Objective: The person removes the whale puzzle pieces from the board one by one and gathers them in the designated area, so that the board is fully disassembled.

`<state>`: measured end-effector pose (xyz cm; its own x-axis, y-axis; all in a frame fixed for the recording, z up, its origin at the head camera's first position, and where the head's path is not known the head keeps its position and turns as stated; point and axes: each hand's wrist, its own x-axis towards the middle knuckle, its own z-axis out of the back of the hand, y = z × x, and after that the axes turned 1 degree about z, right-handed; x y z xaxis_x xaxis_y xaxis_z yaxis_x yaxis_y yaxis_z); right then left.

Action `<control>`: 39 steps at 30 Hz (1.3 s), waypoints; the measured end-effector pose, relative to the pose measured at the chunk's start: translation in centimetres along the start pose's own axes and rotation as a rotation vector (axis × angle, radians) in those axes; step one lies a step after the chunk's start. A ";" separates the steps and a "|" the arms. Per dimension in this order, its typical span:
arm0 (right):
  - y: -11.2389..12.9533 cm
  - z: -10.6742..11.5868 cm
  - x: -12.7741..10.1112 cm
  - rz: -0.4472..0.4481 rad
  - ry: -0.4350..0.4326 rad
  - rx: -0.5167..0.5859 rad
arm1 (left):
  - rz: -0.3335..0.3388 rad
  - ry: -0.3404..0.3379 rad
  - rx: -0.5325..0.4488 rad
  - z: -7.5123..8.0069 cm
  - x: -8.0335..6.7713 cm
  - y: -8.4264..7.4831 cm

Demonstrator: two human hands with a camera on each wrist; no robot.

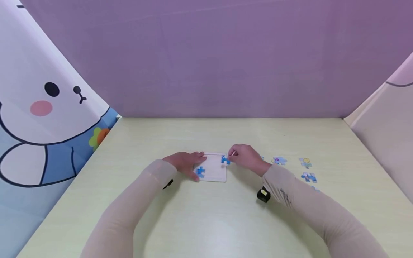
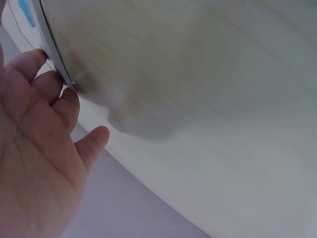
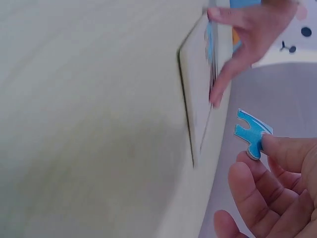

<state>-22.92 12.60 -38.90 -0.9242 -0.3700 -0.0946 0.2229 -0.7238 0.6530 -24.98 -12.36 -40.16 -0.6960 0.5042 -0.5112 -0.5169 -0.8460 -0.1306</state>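
Observation:
A white square puzzle tray [image 1: 214,172] lies on the table. My left hand [image 1: 185,163] rests along its left side, thumb at the near corner and fingers spread over the far part; in the left wrist view several fingertips touch the tray's edge. One blue puzzle piece [image 1: 200,172] lies in the tray beside that hand. Thumb and fingertips of my right hand [image 1: 246,157] pinch another blue puzzle piece [image 3: 253,134] by one end. In the head view this piece overlaps the tray's far right corner; the right wrist view shows it raised off the surface.
Right of the right hand lie loose puzzle pieces: a blue and purple one [image 1: 279,160], one with a yellow flower [image 1: 305,162], and another blue one [image 1: 309,177]. The right sleeve partly covers more. A purple backdrop [image 1: 226,64] stands behind the table [image 1: 200,218].

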 end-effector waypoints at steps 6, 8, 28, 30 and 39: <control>-2.3 1.9 -1.3 0.000 0.004 0.016 | -0.038 -0.011 0.009 0.0 -0.1 0.0; -2.8 2.5 -1.8 -0.006 0.006 0.012 | -0.052 -0.010 0.028 0.0 -0.1 0.0; -5.7 5.5 -5.3 -0.065 -0.024 0.024 | -0.059 -0.038 0.059 0.0 -0.1 -0.2; -6.1 5.5 -5.5 -0.070 -0.028 0.022 | -0.057 -0.038 0.055 -0.1 -0.1 -0.1; -7.2 6.3 -6.5 -0.085 0.040 0.051 | -0.068 -0.030 0.044 -0.2 -0.2 -0.2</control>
<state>-20.49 23.93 -38.26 -0.9258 -0.3322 -0.1806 0.1272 -0.7233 0.6787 -24.65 -12.38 -40.15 -0.6728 0.5660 -0.4764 -0.5845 -0.8014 -0.1266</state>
